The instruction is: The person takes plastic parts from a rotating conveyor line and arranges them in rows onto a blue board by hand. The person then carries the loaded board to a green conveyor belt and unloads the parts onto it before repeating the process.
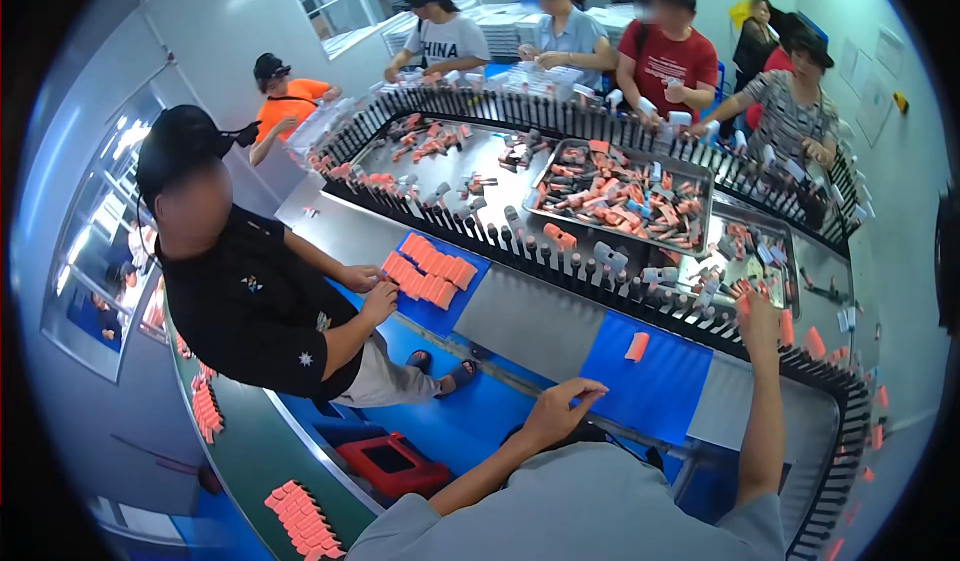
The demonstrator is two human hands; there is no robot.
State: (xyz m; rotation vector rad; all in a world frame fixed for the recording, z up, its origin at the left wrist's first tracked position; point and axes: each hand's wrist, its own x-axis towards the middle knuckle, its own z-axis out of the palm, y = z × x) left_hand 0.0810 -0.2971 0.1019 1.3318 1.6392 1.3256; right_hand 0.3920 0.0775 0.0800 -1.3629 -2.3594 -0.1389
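Currently right hand [757, 311] reaches over peg row [560, 256], fingers seemingly around small part, unclear. Left hand [562, 408] released, loosely curled, near orange cap [637, 346] on blue mat [650, 381], counter. Risk: sleeve snagging pegs; cap rolling off.

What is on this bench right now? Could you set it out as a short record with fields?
Setting: steel workbench ringed by a track of black pegs, with several people working around it
Left hand: left hand empty, fingers curled, above the bench's near edge
Right hand: right hand reaching to the pegs; whether it grips anything cannot be told
Nearest item: single orange tube lying on a blue mat
Neighbour: a person in a black shirt touching a row of orange tubes
Middle: metal tray heaped with orange pieces
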